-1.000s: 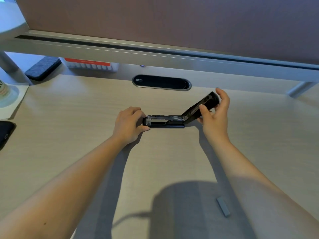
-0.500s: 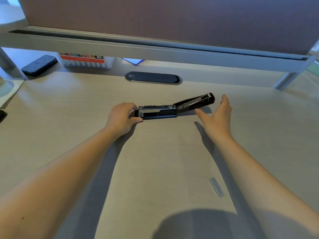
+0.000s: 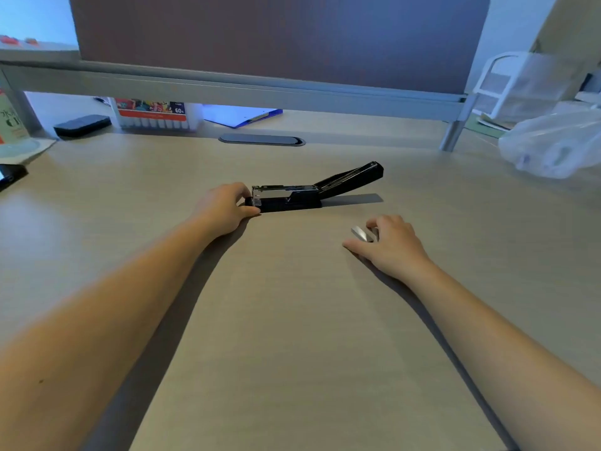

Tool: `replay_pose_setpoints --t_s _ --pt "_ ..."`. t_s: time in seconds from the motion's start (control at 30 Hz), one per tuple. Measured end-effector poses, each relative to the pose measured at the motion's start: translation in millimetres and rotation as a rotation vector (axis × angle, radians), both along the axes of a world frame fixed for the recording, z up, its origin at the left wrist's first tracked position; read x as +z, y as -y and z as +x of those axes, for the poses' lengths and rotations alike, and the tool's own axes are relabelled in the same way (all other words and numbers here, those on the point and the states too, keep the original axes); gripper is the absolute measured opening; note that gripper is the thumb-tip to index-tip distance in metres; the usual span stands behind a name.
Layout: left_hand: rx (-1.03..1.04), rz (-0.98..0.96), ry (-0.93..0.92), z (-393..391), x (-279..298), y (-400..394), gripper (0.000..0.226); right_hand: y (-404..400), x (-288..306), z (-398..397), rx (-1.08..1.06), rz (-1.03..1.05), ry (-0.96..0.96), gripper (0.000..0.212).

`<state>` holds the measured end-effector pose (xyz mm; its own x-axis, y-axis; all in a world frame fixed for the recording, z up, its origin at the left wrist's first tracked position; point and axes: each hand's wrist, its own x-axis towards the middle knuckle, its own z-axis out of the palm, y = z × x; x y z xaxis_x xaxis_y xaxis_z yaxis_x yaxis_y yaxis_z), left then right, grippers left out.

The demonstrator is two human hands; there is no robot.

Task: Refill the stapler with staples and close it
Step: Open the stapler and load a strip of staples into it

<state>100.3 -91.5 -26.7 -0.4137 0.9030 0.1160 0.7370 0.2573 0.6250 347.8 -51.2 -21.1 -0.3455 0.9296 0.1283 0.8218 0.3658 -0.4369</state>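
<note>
Stapler [image 3: 292,198] open on surface [image 3: 292,320], left hand [image 3: 224,206] pinching its front. Right hand [image 3: 390,245] closing on staples [image 3: 361,234], grip unconfirmed. Loading, closing remain.

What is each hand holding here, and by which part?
Left hand grips the open stapler by its front end. Right hand closes on the staple strip at its near end.

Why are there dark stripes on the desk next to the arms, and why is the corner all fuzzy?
Head view: light from the upper right throws shadows of both arms and the open stapler onto the desk; the staple strip glints by the right hand; the plastic bag looks blurred and the wide lens bends the edges.
</note>
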Motion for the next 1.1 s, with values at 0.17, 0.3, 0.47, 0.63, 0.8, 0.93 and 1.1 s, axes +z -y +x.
replay_pose_setpoints --t_s 0.17,0.3,0.47,0.63,0.8,0.93,1.1 --pt "0.021 -0.015 -0.026 10.9 2.6 11.7 0.034 7.7 -4.8 2.9 -0.001 0.057 -0.123 0.023" --pt "0.044 -0.025 -0.024 16.4 4.0 17.7 0.035 6.1 -7.6 3.5 0.015 0.091 -0.137 0.016" --pt "0.041 -0.024 -0.002 24.9 7.5 35.9 0.033 19.4 3.3 -2.5 0.179 0.083 -0.253 0.019" --pt "0.001 -0.031 -0.055 34.3 10.2 65.8 0.035 42.9 20.2 -22.7 0.292 0.077 -0.407 0.019" --pt "-0.065 -0.046 -0.085 37.8 12.9 93.1 0.036 58.0 26.6 -47.6 0.401 0.177 -0.3 0.021" --pt "-0.105 -0.063 -0.12 39.2 12.9 107.1 0.036 67.1 24.8 -61.0 0.461 0.154 -0.258 0.023" --pt "-0.141 -0.06 -0.128 36.8 9.7 116.2 0.036 73.8 22.4 -61.4 0.485 0.056 -0.27 0.022"
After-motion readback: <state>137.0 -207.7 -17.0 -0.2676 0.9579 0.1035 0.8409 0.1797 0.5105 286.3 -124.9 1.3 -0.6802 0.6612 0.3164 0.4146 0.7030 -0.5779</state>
